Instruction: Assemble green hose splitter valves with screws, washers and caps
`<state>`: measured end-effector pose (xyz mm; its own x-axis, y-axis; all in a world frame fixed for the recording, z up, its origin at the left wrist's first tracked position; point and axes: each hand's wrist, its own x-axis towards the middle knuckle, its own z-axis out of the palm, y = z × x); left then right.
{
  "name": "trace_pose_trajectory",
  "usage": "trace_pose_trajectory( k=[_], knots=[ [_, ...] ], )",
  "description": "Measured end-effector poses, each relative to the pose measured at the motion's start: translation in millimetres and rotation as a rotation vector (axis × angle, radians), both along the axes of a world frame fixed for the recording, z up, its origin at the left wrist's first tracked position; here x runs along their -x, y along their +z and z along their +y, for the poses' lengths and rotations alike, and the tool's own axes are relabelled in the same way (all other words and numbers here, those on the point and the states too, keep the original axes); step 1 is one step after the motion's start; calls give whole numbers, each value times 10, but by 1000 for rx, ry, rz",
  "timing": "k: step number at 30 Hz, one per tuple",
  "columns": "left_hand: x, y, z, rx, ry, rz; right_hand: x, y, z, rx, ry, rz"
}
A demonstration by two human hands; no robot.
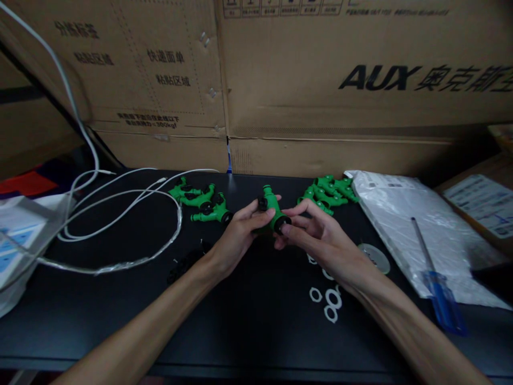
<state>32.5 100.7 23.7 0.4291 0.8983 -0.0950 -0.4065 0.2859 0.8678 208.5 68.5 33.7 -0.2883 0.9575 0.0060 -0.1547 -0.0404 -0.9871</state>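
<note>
My left hand (240, 230) is closed around a green Y-shaped hose connector (271, 203) with black fittings, held above the middle of the table. My right hand (320, 230) pinches the connector's black lower end with thumb and fingers; anything small between them is hidden. Several more green connectors (212, 213), some with black ends, lie beyond my left hand. Another pile of green connectors (325, 193) sits behind my right hand. White ring-shaped washers (332, 299) are scattered below my right wrist, which partly covers them. Small black parts (185, 264) lie beside my left forearm.
A large cardboard box (320, 107) walls off the back of the black table (248, 331). White cables (120, 214) loop across the left. At the right, a blue-handled screwdriver (441, 299) rests on a white plastic bag (396, 214), near a clear round disc (374, 258).
</note>
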Motion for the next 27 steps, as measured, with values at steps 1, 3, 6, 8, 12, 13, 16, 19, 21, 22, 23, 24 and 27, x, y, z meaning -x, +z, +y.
trace_pose_trajectory(
  k=[1, 3, 6, 8, 12, 13, 16, 19, 21, 22, 23, 24, 27],
  knots=[
    [-2, 0, -3, -2, 2, 10, 1, -8, -1, 13, 1, 9],
    [-3, 0, -9, -6, 13, 34, 8, -19, -6, 34, -4, 25],
    [-1, 7, -15, -1, 33, 57, 21, -14, -17, 47, -24, 30],
    [1, 16, -13, 10, 28, 47, 24, 3, -21, 41, -25, 25],
    [8, 25, -6, 20, 27, 20, 20, 11, -6, -2, 3, 21],
    [9, 23, -5, 20, 28, 23, 19, 0, -1, -33, 6, 5],
    [9, 4, -6, 17, 30, 30, 23, -52, 2, -169, -26, -106],
    [9, -13, -14, 13, 30, 41, 29, -106, -9, -248, -54, -204],
    [11, -20, -18, 12, 31, 61, 35, -136, -11, -253, -54, -215],
    [13, -22, -18, 15, 35, 71, 38, -151, -8, -247, -56, -208],
    [15, -24, -15, 21, 40, 80, 40, -164, -1, -236, -59, -197],
    [16, -26, -9, 30, 46, 87, 41, -174, 9, -222, -60, -182],
    [17, -28, 16, 52, 50, 99, 18, -176, 56, -184, -32, -131]
  ],
)
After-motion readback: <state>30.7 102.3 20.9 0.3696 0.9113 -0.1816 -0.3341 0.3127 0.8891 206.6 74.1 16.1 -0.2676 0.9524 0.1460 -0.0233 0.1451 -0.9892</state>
